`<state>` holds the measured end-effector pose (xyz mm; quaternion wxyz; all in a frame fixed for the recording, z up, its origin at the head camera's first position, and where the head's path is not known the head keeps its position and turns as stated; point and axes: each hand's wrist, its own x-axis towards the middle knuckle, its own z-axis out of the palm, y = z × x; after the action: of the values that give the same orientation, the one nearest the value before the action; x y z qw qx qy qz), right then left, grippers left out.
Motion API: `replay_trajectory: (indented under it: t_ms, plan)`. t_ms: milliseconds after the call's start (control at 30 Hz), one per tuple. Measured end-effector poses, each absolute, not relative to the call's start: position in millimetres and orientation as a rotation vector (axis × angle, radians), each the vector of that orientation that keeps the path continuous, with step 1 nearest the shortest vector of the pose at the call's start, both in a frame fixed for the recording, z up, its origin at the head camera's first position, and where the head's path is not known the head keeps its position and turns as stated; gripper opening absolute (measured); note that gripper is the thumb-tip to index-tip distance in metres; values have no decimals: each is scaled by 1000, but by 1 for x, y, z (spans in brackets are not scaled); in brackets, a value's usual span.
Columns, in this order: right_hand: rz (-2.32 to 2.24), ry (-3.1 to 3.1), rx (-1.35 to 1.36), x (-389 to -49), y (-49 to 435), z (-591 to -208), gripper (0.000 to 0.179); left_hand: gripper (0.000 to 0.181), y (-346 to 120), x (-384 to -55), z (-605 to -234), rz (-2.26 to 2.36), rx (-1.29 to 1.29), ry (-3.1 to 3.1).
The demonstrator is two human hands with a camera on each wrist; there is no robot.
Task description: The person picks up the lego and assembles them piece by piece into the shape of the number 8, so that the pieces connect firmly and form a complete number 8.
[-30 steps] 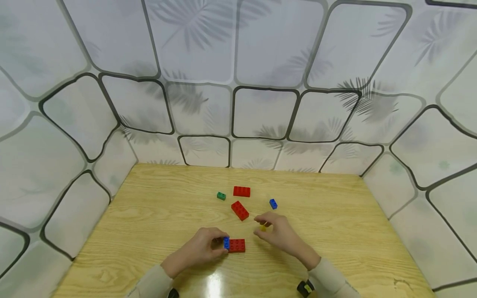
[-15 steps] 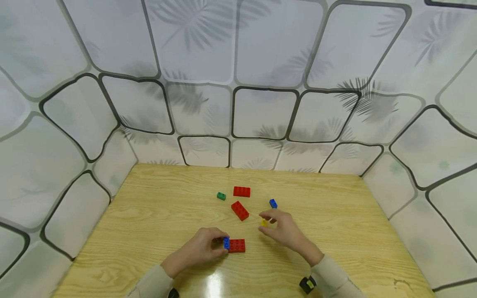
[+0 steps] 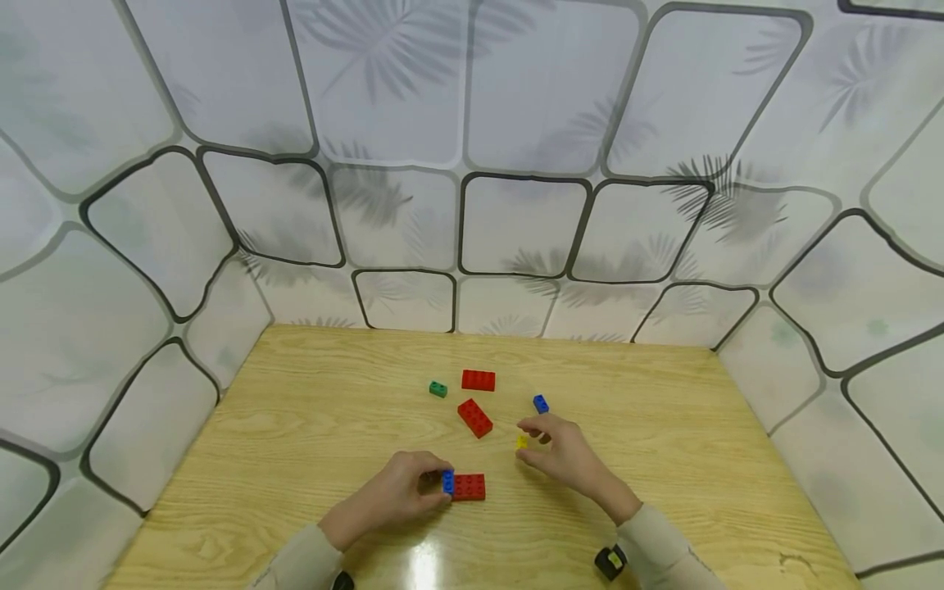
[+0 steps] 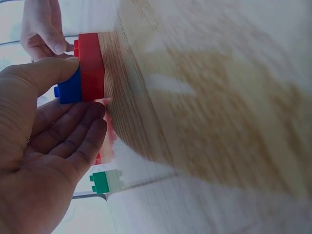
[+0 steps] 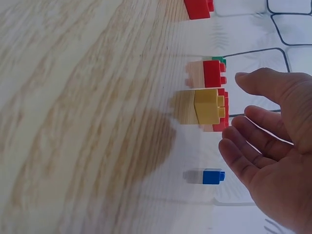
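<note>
My left hand (image 3: 401,487) pinches a small blue brick (image 3: 448,482) between thumb and fingers. That brick sits on the left end of a red eight-stud brick (image 3: 469,487) lying on the table. In the left wrist view, the thumb presses near the seam between the blue brick (image 4: 69,89) and the red brick (image 4: 91,68). A small yellow brick (image 3: 521,442) stands on the table, studs up, by the fingertips of my right hand (image 3: 564,459). From the right wrist, the fingers are loosely spread, with a gap between them and the yellow brick (image 5: 206,106).
Beyond the hands lie two more red bricks, one slanted (image 3: 475,418) and one straight (image 3: 478,380). A small green brick (image 3: 438,389) is to their left, a small blue brick (image 3: 541,403) to their right. Patterned cloth walls (image 3: 516,221) enclose the wooden table (image 3: 332,393).
My right hand has moved slightly right and its fingers have come away from the yellow brick, which stands a little farther from me. The left hand and its bricks have stayed still.
</note>
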<state>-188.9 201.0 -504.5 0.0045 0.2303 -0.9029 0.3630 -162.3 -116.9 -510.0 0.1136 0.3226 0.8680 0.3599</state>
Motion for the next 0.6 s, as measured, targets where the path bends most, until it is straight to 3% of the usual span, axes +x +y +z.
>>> replay_trajectory:
  t_ms: [600]
  plan:
    - [1110,-2815,763,-192,206,-514,36,37,-116,-163,-514,1055,953,2560]
